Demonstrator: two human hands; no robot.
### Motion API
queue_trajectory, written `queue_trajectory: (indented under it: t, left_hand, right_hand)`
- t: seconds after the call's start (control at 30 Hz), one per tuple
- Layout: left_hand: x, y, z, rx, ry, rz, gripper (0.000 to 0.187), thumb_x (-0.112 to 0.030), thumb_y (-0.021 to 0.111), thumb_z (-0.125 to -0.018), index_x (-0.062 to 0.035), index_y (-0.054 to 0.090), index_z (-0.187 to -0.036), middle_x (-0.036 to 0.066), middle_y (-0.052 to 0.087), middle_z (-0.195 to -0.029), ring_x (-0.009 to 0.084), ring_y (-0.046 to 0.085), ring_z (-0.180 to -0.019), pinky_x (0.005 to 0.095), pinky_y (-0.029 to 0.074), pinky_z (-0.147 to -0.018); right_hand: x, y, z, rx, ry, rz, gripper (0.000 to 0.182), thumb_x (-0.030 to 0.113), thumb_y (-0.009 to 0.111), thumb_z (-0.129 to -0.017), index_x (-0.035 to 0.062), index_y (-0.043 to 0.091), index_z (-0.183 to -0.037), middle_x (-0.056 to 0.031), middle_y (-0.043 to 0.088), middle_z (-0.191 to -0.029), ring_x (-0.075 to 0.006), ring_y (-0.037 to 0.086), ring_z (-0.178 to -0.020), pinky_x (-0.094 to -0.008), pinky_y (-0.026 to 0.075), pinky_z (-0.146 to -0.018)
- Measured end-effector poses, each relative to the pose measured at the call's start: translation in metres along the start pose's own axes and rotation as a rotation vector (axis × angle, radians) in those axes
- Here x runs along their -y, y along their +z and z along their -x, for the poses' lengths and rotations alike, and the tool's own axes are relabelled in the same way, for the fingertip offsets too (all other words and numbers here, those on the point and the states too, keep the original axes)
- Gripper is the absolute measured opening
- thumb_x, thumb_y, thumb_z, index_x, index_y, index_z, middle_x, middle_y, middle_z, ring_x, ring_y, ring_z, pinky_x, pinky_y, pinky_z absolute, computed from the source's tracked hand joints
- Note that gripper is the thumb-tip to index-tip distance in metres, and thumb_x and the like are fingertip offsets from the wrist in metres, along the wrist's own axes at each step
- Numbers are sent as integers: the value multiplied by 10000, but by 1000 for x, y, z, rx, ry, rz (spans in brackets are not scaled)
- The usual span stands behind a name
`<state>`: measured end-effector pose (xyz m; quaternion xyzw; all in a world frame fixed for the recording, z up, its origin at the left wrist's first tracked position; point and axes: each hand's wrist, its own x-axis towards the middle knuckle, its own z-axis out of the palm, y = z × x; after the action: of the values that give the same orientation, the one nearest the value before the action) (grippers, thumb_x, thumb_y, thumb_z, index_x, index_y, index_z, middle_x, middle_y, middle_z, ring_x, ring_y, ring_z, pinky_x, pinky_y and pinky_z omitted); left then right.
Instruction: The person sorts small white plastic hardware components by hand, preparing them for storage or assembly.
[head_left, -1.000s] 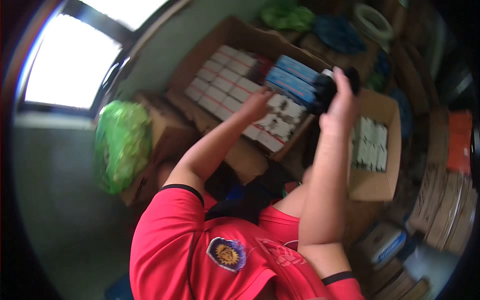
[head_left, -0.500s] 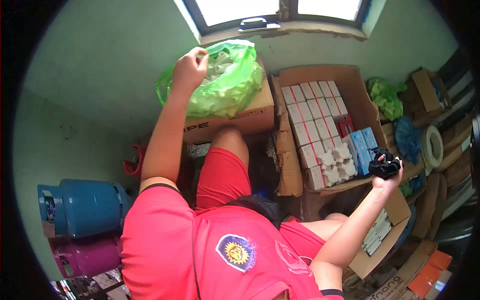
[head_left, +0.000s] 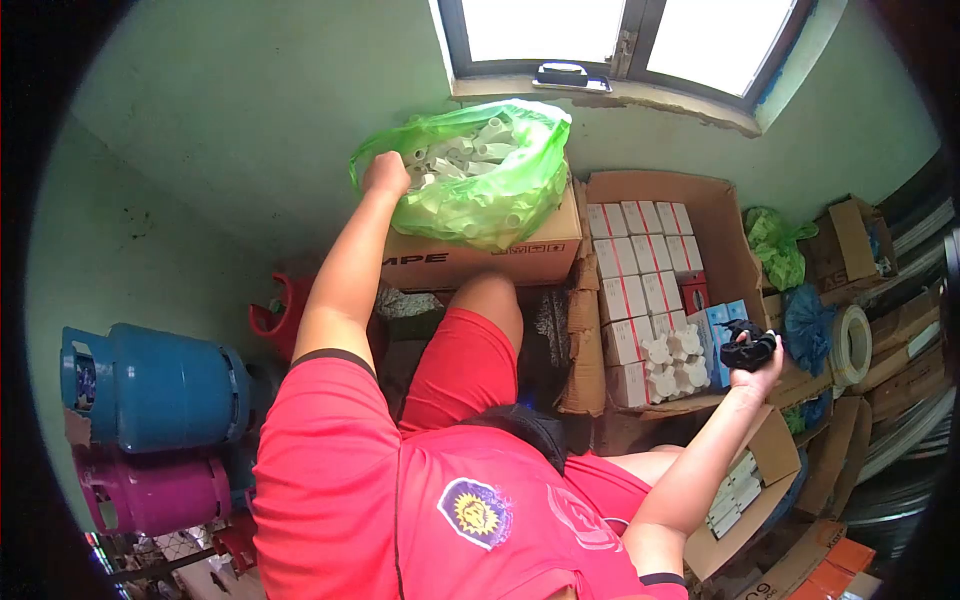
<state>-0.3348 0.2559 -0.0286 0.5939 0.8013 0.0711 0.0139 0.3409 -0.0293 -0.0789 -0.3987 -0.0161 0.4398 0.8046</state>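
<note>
My left hand (head_left: 386, 174) is closed at the left rim of a green plastic bag (head_left: 480, 215), fingers partly hidden behind the hand. White plastic pipe fittings (head_left: 470, 150) fill the bag, which sits on a closed cardboard box (head_left: 470, 264). On the right, my right hand (head_left: 762, 372) is wrapped around a crumpled black bundle (head_left: 746, 348), whose kind I cannot make out. That hand is held over the right edge of an open carton (head_left: 660, 185) with rows of small white boxes (head_left: 640, 255), blue boxes and several white round-lobed pieces (head_left: 675, 365).
Blue (head_left: 170, 388) and purple (head_left: 155, 490) gas cylinders lie stacked on the left. A window (head_left: 620, 45) is above the boxes. Further right are a green bag (head_left: 775, 245), a blue bag (head_left: 808, 325) and a white coil (head_left: 851, 345). Another open carton (head_left: 745, 500) stands below my right arm.
The camera view has shifted, so the scene sits further right and lower. My left hand has come down along the bag's left rim. My right hand still holds the black bundle.
</note>
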Motion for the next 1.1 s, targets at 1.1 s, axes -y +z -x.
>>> queue_trajectory:
  t: [1.1]
  left_hand:
    - [-7,1,-13,-136,386,-78,486,-114,705,-809,-238,635,-1274,96,696,-1121,333,662,-1074,470,553,-904]
  right_hand:
    - [3,9,14,-45,5,30,274,350,661,-939,101,617,-1045,-62,657,-1017,-234,650,-910,-396,587,-708]
